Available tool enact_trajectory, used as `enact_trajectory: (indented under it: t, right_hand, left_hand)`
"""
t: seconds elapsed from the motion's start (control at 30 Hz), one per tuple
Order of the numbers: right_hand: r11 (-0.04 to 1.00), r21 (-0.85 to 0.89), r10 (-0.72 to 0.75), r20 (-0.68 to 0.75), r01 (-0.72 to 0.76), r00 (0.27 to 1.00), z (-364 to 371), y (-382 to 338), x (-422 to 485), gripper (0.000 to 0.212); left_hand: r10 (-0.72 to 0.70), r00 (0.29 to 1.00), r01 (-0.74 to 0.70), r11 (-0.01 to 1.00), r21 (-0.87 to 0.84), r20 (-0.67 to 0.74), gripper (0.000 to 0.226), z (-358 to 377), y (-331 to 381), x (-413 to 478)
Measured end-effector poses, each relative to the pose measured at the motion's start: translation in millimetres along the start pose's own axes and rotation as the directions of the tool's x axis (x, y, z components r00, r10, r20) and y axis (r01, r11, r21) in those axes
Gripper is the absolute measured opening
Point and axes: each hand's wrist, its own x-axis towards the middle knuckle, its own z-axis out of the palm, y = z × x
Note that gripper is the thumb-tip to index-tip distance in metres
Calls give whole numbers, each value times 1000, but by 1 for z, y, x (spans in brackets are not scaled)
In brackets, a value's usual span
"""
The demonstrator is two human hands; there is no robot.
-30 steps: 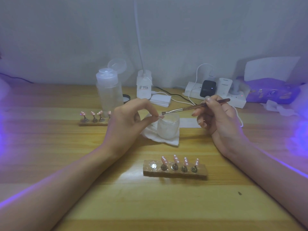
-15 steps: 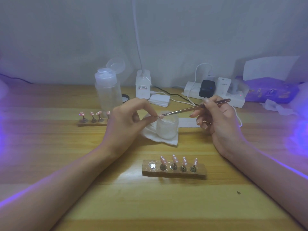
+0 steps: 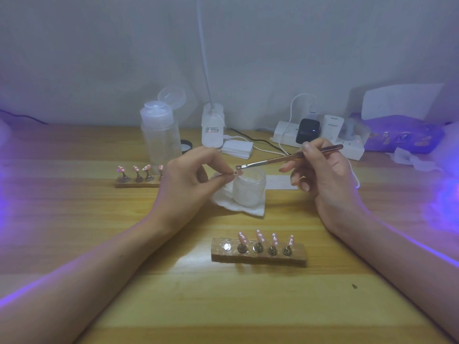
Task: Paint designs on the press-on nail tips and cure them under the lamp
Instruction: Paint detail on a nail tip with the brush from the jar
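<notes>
**Pink nail tip pinched in the left grip, brush held in the right**

A small pink press-on nail tip [image 3: 239, 172] is pinched between thumb and forefinger of the left grip [image 3: 188, 184]. It is held above the table, just over the rim of a squat frosted white jar [image 3: 249, 191]. A slim metallic rose-coloured brush [image 3: 285, 158] is grasped pen-fashion by the right grip [image 3: 323, 175]. Its tip is brought right to the top of the pinched nail; whether the two touch cannot be told.

The jar is stood on a crumpled white tissue [image 3: 244, 209]. Nearer the person, a short wooden holder block [image 3: 299, 255] is laid on the pale wooden table [image 3: 223, 306]. Four pink nail tips with white dots [image 3: 259, 237] are mounted on it on small metal stands, and a bare round metal disc [image 3: 226, 247] is seen at its left end. A second wooden holder block [image 3: 124, 184], with more dotted pink tips, is partly hidden behind the left grip.

Further back, a clear plastic bottle with its flip lid open [image 3: 161, 137], a white lamp base [image 3: 212, 125] and a white power strip [image 3: 355, 152] are seen along the wall.
</notes>
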Motion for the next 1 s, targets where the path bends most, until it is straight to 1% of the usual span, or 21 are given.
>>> enact_trajectory:
  t: [0.03,0.1,0.17,0.27,0.33,0.4,0.47,0.57,0.63,0.67,0.73,0.8,0.9,0.97,1.0]
  right_hand:
    - [1000,-19,3,0,-3,1000,1,0,0,20]
    - [999,-40,28,-49,-30,998,0,1,0,21]
    - [999,-17,47,-89,-48,995,-2,1,1,21]
    - [1000,20,16,-29,-15,999,-1,-1,0,21]
    - [1000,-12,12,-7,-12,1000,1,-1,-1,21]
    - [999,-35,38,-50,-40,998,1,0,-1,22]
    - [999,-16,48,-92,-49,995,0,0,-1,23]
    - [1000,11,4,-42,-3,999,0,-2,-1,23]
    - [1000,-6,-7,-4,7,1000,1,-2,-2,21]
    - [1000,-21,4,-10,-4,1000,1,-2,-3,21]
    - [998,-42,38,-68,-41,997,1,-1,-2,23]
    - [998,-27,47,-108,-50,993,0,-1,-2,24]
    - [1000,5,-1,-43,1,999,0,-2,-2,23]
    - [1000,-16,4,-17,-4,1000,2,-2,-2,23]
    - [999,-34,21,-29,-22,999,2,-1,-2,22]
  left_hand:
    - [-4,1000,3,1000,6,5,20,0,0,0]
    - [-18,1000,18,1000,15,14,18,-1,0,-1]
    - [-30,999,30,999,17,18,19,-1,0,-1]
    - [-39,999,39,999,21,15,21,-1,1,-1]
    - [-52,999,51,999,18,18,19,-1,1,-1]
    - [-56,998,55,998,13,26,18,-1,1,-1]
    - [-53,998,53,999,12,33,20,-1,2,-1]
    - [-60,998,59,998,9,29,19,0,2,-1]
    - [-69,997,68,998,10,26,18,-1,3,-2]
    - [-71,997,71,997,8,26,18,-1,3,-2]
    - [-72,997,72,997,0,30,19,-1,3,-2]
    - [-70,997,70,998,-3,36,20,-1,4,-2]
    - [-67,997,67,998,-3,39,19,0,4,-2]
    - [-71,997,71,998,2,36,17,-1,5,-2]
    - [-72,997,72,997,0,35,18,-1,5,-3]
